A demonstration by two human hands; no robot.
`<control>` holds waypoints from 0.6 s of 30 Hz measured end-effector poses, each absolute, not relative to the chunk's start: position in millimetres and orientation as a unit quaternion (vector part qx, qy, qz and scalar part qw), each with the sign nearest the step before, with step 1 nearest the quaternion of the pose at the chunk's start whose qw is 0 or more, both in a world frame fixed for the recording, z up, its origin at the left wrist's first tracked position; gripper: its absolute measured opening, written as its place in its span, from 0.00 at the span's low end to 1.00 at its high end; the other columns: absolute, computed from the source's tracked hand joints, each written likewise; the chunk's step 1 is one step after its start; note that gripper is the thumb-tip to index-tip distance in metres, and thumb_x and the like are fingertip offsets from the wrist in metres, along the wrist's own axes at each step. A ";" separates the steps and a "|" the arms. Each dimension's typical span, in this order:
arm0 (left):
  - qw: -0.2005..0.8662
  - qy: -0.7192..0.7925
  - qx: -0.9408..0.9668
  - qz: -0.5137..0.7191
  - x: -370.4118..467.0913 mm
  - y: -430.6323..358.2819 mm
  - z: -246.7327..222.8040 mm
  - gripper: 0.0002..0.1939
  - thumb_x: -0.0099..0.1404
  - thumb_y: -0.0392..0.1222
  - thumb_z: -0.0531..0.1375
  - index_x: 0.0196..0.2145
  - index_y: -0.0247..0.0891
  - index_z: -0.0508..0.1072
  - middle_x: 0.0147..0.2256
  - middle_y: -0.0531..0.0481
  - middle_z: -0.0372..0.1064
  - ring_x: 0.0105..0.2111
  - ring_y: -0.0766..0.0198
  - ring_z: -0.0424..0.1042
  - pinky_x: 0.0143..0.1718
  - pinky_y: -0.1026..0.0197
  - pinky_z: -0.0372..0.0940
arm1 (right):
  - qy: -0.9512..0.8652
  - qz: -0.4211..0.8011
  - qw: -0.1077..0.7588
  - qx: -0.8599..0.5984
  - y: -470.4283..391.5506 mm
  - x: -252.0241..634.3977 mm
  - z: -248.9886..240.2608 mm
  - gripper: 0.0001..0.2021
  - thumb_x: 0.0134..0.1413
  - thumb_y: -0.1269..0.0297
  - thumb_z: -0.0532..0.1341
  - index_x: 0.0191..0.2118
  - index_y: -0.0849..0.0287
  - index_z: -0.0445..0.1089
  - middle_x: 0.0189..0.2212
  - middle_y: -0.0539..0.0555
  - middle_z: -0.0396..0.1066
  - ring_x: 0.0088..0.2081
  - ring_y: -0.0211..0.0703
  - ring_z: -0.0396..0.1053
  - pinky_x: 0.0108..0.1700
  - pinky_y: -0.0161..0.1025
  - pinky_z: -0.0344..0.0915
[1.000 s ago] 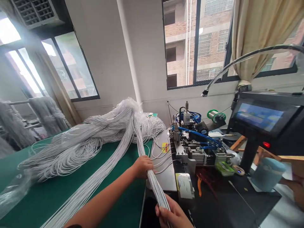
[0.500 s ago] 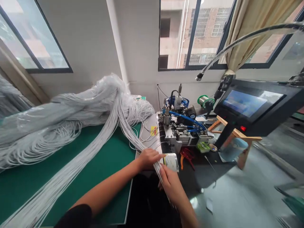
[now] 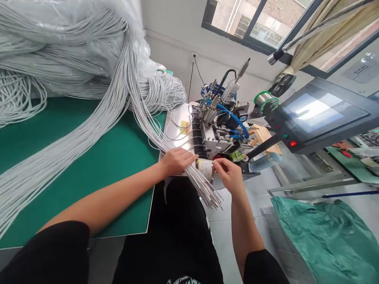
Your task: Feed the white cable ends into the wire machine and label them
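Note:
My left hand (image 3: 178,161) is closed around a bundle of thin grey-white cables (image 3: 204,187) at the right edge of the green table (image 3: 118,157). The bundle's cut ends fan out below and to the right of the hand. My right hand (image 3: 227,172) has thumb and index finger pinched at the right edge of a white labelled roll (image 3: 205,169); what is between the fingertips is too small to make out. Behind the hands, a metal machine (image 3: 219,126) with blue tubes holds several single cables along its left side.
Plastic-wrapped cable coils (image 3: 74,51) cover the back left of the table. A monitor (image 3: 319,112) on an arm stands at the right, beside a wire spool (image 3: 265,100). A lamp neck (image 3: 275,57) hangs above. Green sheeting (image 3: 328,240) lies at the lower right.
My right hand has left the cable bundle and moved to the roll's right edge. The bundle's cut ends now show. The view has tilted downward.

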State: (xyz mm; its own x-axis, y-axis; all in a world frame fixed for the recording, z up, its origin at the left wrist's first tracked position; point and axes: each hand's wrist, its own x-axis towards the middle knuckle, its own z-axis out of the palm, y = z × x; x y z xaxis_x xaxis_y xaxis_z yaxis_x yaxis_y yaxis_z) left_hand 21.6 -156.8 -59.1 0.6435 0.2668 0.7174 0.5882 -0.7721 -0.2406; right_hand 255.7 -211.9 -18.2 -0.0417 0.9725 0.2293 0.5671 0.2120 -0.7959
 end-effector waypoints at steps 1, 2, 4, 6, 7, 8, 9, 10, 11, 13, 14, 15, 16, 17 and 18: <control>0.241 -0.257 -0.866 -0.354 20.5 -156.0 -59.0 0.11 0.69 0.39 0.53 0.45 0.37 0.72 0.32 0.51 0.75 0.31 0.64 0.72 0.36 0.59 0.63 | -0.658 0.264 0.411 -0.573 -206.4 257.5 -18.7 0.13 0.57 0.55 0.60 0.33 0.60 0.73 0.26 0.52 0.72 0.25 0.38 0.66 0.29 0.34 0.62; 0.247 -0.269 -0.858 -0.360 19.4 -155.2 -58.8 0.10 0.69 0.38 0.53 0.44 0.37 0.72 0.31 0.52 0.75 0.31 0.64 0.72 0.37 0.59 0.63 | -0.644 0.271 0.431 -0.572 -200.9 258.5 -19.6 0.13 0.56 0.55 0.61 0.33 0.60 0.73 0.26 0.52 0.72 0.25 0.38 0.66 0.28 0.34 0.62; 0.252 -0.284 -0.849 -0.366 18.2 -154.4 -58.6 0.09 0.69 0.36 0.53 0.42 0.38 0.72 0.30 0.53 0.75 0.30 0.64 0.71 0.38 0.59 0.63 | -0.618 0.291 0.468 -0.561 -190.8 258.2 -22.2 0.13 0.54 0.54 0.63 0.33 0.60 0.73 0.26 0.52 0.73 0.24 0.37 0.65 0.27 0.34 0.61; 0.247 -0.290 -0.851 -0.360 18.2 -154.6 -58.7 0.10 0.69 0.35 0.51 0.41 0.38 0.72 0.31 0.52 0.75 0.29 0.65 0.71 0.38 0.59 0.63 | -0.590 0.318 0.504 -0.545 -182.8 255.2 -26.1 0.14 0.52 0.53 0.64 0.33 0.60 0.73 0.25 0.51 0.72 0.22 0.35 0.62 0.25 0.33 0.60; 0.244 -0.290 -0.855 -0.355 18.6 -155.0 -58.9 0.11 0.69 0.35 0.51 0.41 0.39 0.72 0.31 0.52 0.75 0.29 0.65 0.71 0.37 0.60 0.62 | -0.575 0.327 0.521 -0.539 -179.6 253.2 -28.5 0.15 0.51 0.52 0.65 0.33 0.61 0.73 0.25 0.51 0.72 0.21 0.34 0.61 0.24 0.33 0.59; 0.239 -0.290 -0.858 -0.349 19.0 -155.4 -59.0 0.11 0.69 0.34 0.50 0.41 0.39 0.72 0.31 0.52 0.74 0.29 0.65 0.71 0.37 0.60 0.62 | -0.561 0.333 0.536 -0.535 -177.0 251.1 -31.2 0.15 0.50 0.51 0.65 0.33 0.61 0.73 0.25 0.51 0.72 0.20 0.33 0.59 0.23 0.33 0.58; 0.234 -0.289 -0.862 -0.345 19.5 -155.7 -59.2 0.12 0.69 0.34 0.50 0.41 0.39 0.72 0.30 0.52 0.74 0.29 0.66 0.70 0.37 0.60 0.62 | -0.550 0.335 0.549 -0.533 -174.8 249.3 -34.0 0.16 0.49 0.51 0.65 0.34 0.61 0.73 0.25 0.51 0.72 0.20 0.33 0.58 0.22 0.33 0.57; 0.228 -0.289 -0.865 -0.342 20.0 -155.9 -59.3 0.12 0.70 0.34 0.49 0.41 0.38 0.72 0.30 0.52 0.74 0.29 0.66 0.70 0.38 0.60 0.61 | -0.541 0.336 0.557 -0.533 -173.1 247.7 -36.8 0.17 0.49 0.50 0.66 0.34 0.61 0.73 0.25 0.51 0.72 0.20 0.32 0.57 0.21 0.33 0.56; 0.222 -0.288 -0.867 -0.340 20.5 -155.8 -59.4 0.12 0.70 0.34 0.49 0.40 0.38 0.72 0.30 0.52 0.74 0.29 0.66 0.70 0.38 0.60 0.61 | -0.535 0.338 0.563 -0.532 -171.6 246.7 -39.6 0.17 0.49 0.49 0.65 0.35 0.61 0.74 0.26 0.51 0.72 0.19 0.32 0.56 0.21 0.33 0.55; 0.212 -0.289 -0.870 -0.340 21.4 -155.1 -59.8 0.12 0.70 0.33 0.48 0.39 0.38 0.72 0.30 0.52 0.73 0.29 0.66 0.70 0.40 0.60 0.61 | -0.529 0.347 0.566 -0.529 -169.2 246.1 -44.6 0.18 0.50 0.49 0.65 0.36 0.61 0.74 0.26 0.52 0.72 0.19 0.31 0.54 0.20 0.33 0.53; 0.208 -0.290 -0.871 -0.339 22.0 -154.5 -60.2 0.13 0.70 0.33 0.48 0.39 0.38 0.72 0.30 0.52 0.73 0.29 0.66 0.70 0.41 0.59 0.60 | -0.527 0.355 0.566 -0.526 -168.1 246.5 -46.6 0.19 0.50 0.48 0.64 0.38 0.61 0.74 0.27 0.52 0.71 0.19 0.31 0.54 0.20 0.33 0.52; 0.205 -0.291 -0.871 -0.337 22.6 -153.9 -60.7 0.13 0.70 0.33 0.48 0.39 0.39 0.72 0.30 0.52 0.73 0.29 0.66 0.69 0.42 0.59 0.60 | -0.524 0.366 0.565 -0.522 -166.9 247.5 -48.1 0.19 0.50 0.48 0.64 0.38 0.61 0.74 0.27 0.52 0.71 0.19 0.30 0.53 0.20 0.32 0.52; 0.202 -0.294 -0.872 -0.334 23.2 -153.3 -61.4 0.13 0.70 0.33 0.48 0.39 0.39 0.72 0.30 0.52 0.73 0.29 0.66 0.69 0.43 0.59 0.60 | -0.523 0.379 0.562 -0.517 -165.6 248.8 -49.3 0.20 0.50 0.48 0.64 0.39 0.61 0.73 0.27 0.52 0.71 0.19 0.30 0.52 0.19 0.32 0.51; 0.200 -0.297 -0.873 -0.330 23.9 -152.8 -62.1 0.13 0.70 0.34 0.48 0.39 0.39 0.72 0.30 0.53 0.73 0.29 0.66 0.69 0.43 0.59 0.59 | -0.522 0.395 0.557 -0.511 -164.1 250.5 -50.2 0.19 0.50 0.48 0.64 0.39 0.61 0.73 0.26 0.52 0.70 0.18 0.30 0.51 0.19 0.32 0.51; 0.198 -0.300 -0.874 -0.326 24.6 -152.5 -62.9 0.13 0.70 0.34 0.48 0.39 0.39 0.72 0.30 0.53 0.73 0.29 0.66 0.69 0.44 0.59 0.59 | -0.521 0.414 0.550 -0.504 -162.4 252.6 -50.9 0.19 0.50 0.49 0.64 0.39 0.61 0.73 0.26 0.52 0.70 0.18 0.29 0.50 0.19 0.32 0.50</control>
State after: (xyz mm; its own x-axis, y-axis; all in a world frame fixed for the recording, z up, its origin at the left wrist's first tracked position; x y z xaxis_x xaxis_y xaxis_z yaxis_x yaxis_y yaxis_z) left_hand 24.6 -152.5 -62.9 0.6077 0.3952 0.6889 0.6534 -0.7418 -0.1508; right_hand 252.6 -162.4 -50.9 0.1138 0.9812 0.1560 0.0711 0.1486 -0.9863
